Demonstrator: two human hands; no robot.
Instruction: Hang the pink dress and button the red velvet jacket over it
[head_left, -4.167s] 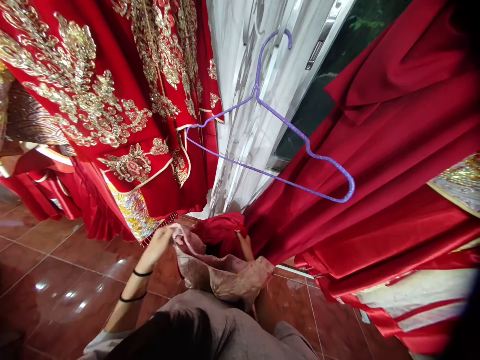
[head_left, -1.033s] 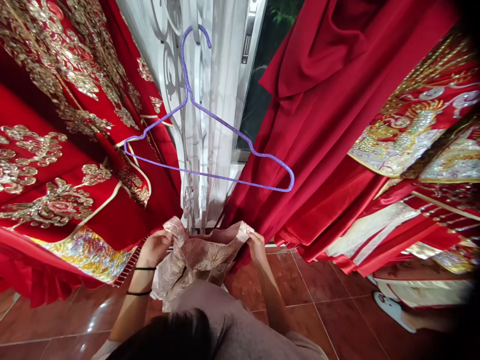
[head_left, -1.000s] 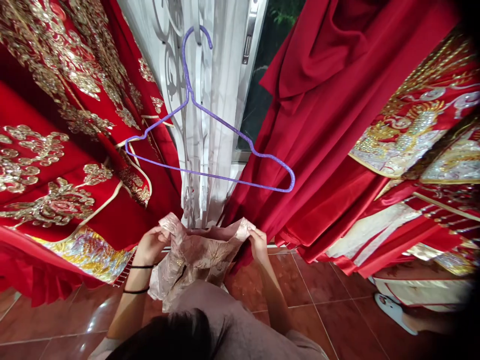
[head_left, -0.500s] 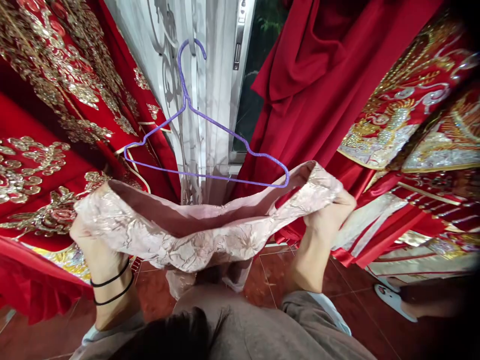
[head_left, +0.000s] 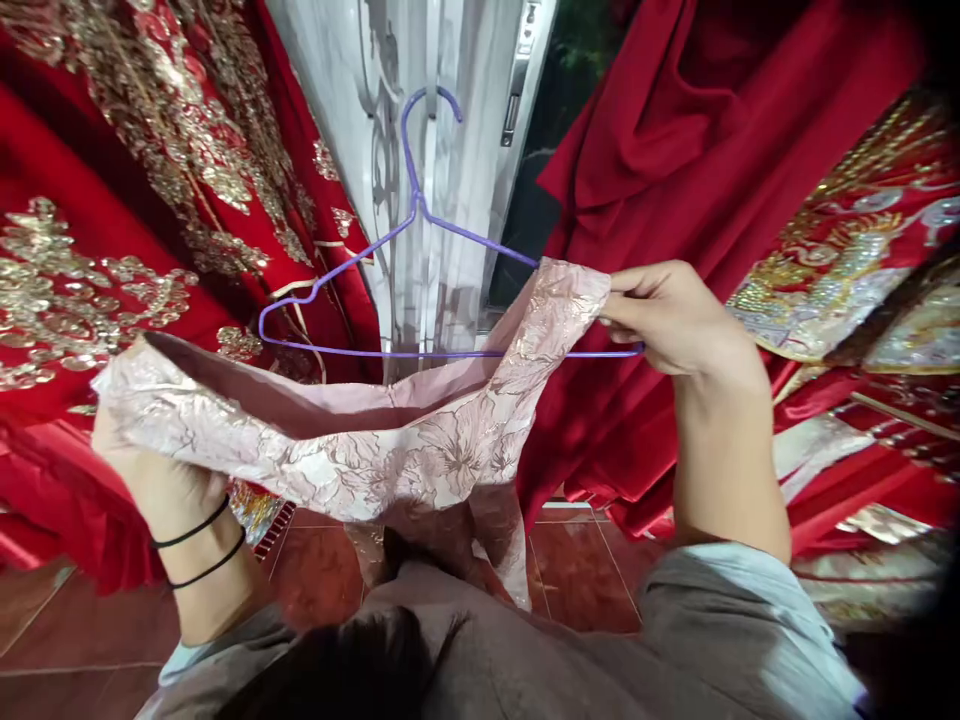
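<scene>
A pale pink floral brocade dress (head_left: 457, 440) stretches between my hands, its neckline gaping. My left hand (head_left: 154, 470), with two black bands at the wrist, is closed round the left shoulder strap and partly covered by it. High on the right, my right hand (head_left: 682, 320) pinches the other strap. That strap lies across the right arm of a purple wire hanger (head_left: 375, 352), whose right end goes behind my fingers. Whether those fingers also touch the wire cannot be made out. The hanger's left end sticks out bare above the dress.
The hanger's hook hangs on white ornamental metalwork (head_left: 382, 170). A red garment with gold sequins (head_left: 97, 280) is close on the left. Plain red cloth (head_left: 630, 170) and embroidered red garments (head_left: 840, 240) hang on the right. Below is a red tiled floor (head_left: 322, 570).
My right hand has risen with its strap and brought it across the hanger's right arm. My left hand has shifted a little left with the other strap.
</scene>
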